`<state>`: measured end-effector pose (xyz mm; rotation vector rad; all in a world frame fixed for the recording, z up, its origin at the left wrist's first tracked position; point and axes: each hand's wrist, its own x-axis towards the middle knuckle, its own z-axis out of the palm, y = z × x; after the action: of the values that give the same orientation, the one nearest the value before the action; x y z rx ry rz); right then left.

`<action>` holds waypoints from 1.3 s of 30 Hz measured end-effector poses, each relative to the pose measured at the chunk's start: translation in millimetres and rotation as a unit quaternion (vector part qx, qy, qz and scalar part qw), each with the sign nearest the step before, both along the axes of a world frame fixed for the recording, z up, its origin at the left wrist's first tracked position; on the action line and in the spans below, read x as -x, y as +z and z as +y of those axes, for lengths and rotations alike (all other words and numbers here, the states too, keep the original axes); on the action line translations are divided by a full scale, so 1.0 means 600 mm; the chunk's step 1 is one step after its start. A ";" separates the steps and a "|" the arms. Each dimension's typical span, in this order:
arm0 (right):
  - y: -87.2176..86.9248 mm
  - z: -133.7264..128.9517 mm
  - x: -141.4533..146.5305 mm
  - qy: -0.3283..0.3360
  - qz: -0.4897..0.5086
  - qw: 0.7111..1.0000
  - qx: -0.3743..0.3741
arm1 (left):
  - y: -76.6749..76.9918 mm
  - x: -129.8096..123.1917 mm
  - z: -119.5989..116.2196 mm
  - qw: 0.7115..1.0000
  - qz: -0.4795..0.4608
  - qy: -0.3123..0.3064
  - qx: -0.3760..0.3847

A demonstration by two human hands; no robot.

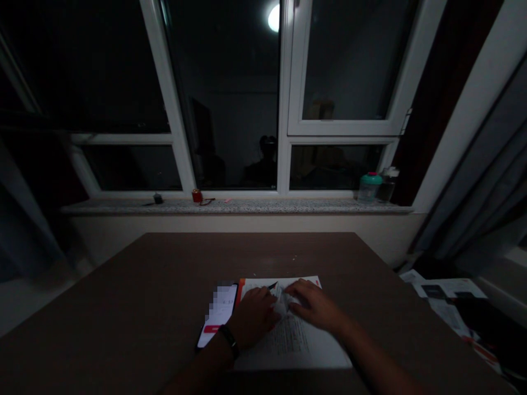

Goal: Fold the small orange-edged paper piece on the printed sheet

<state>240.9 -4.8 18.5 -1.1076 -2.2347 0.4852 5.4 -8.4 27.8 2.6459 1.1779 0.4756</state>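
Both hands, left hand (252,316) and right hand (313,304), lie palm-down, pinching crumpled paper (283,301).

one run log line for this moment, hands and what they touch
left hand: on small white paper | right hand: on same paper | under: printed sheet | beside: lit phone | surface: brown table

Both forearms are bare of sleeves, and a dark band (229,339) circles the left wrist.

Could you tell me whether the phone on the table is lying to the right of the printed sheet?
No, the phone lies at the left edge of the printed sheet, beside the left hand.
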 end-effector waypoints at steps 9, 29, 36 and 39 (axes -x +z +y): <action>-0.004 -0.002 0.004 0.020 0.040 0.999 -0.001 | 0.010 -0.003 -0.007 0.999 -0.021 -0.034 0.015; -0.003 -0.009 0.010 -0.031 0.182 0.983 0.014 | 0.002 -0.003 -0.005 0.986 -0.120 -0.099 0.067; 0.007 -0.011 0.010 0.007 0.179 0.983 -0.031 | 0.017 -0.004 -0.017 0.981 -0.142 -0.111 0.074; 0.007 -0.008 0.009 0.013 0.172 0.984 -0.044 | 0.019 -0.003 -0.020 0.980 -0.153 -0.100 0.076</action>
<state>235.6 -9.6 22.8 -0.8756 -1.9505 0.5382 7.3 -20.2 38.9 2.4174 0.8124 0.6955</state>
